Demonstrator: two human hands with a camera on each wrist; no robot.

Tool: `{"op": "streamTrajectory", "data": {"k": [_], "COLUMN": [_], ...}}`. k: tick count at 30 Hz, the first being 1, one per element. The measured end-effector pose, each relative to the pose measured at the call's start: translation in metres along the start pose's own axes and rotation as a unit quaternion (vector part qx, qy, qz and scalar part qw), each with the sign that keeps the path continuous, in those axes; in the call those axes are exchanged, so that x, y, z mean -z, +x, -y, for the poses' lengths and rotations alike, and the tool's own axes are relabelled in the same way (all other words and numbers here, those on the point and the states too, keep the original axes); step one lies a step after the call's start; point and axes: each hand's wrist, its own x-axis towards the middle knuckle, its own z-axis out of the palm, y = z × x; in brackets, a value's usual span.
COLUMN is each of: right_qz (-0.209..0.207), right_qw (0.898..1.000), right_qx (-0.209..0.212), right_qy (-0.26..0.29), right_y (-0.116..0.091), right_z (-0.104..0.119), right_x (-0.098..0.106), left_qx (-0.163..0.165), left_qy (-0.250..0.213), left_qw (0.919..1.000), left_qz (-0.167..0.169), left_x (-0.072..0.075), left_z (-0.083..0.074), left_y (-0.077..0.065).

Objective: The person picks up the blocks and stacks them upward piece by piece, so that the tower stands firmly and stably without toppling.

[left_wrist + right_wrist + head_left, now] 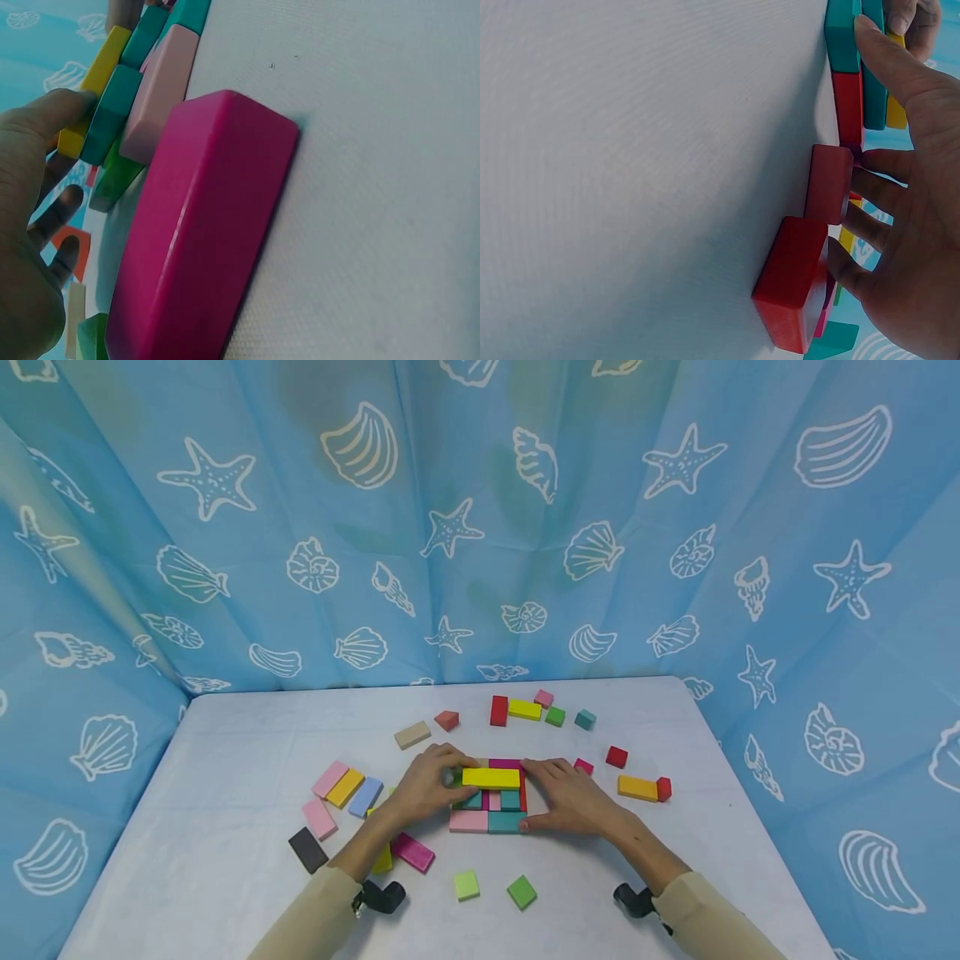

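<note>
A low rectangular structure of coloured wooden blocks stands on the table, with a pink block (pixel 468 822) and a teal block (pixel 507 823) along its front. A red block (pixel 523 800) forms its right side and a magenta block (pixel 504 764) lies at its back. On top is a yellow block (pixel 491 779), its left end pinched by my left hand (pixel 426 787), thumb in front and fingers behind. My right hand (pixel 572 800) rests against the structure's right side, fingers spread. Its thumb touches the front teal block (pixel 842 37) in the right wrist view.
Loose blocks surround the structure on the white table (pixel 225 827). Near my left forearm lie a magenta block (pixel 413 852) and a black block (pixel 308 850). Green blocks (pixel 522 892) are in front, an orange block (pixel 638 788) to the right. A blue curtain (pixel 480 593) hangs behind.
</note>
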Motion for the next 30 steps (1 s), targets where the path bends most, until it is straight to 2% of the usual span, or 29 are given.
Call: {"op": "streamTrajectory", "data": {"k": [12, 17, 21, 24, 27, 30], "right_qz": [0.002, -0.001, -0.004, -0.005, -0.006, -0.006], "right_qw": [1.000, 1.000, 1.000, 1.000, 1.000, 1.000], "right_qx": [-0.001, -0.001, -0.001, -0.002, -0.001, 0.000], "right_qy": [0.005, 0.002, 0.004, 0.003, 0.004, 0.004], "right_y": [0.000, 0.000, -0.001, -0.001, -0.001, -0.001], "right_z": [0.000, 0.001, 0.002, 0.002, 0.002, 0.001], "right_x": [0.000, 0.000, 0.000, 0.000, 0.000, 0.000], "left_qx": [0.014, 0.026, 0.049, 0.063, 0.094, 0.100], "left_qy": [-0.017, -0.046, -0.070, -0.077, -0.095, -0.097], "left_qw": [0.9997, 0.9985, 0.9963, 0.9947, 0.9886, 0.9820], "left_qz": [0.013, 0.012, 0.008, 0.025, 0.069, 0.128], "left_x": [0.000, 0.007, 0.024, 0.044, 0.066, 0.083], "left_z": [0.001, 0.003, 0.010, 0.017, 0.026, 0.034], "left_y": [0.000, -0.003, -0.012, -0.024, -0.041, -0.056]}}
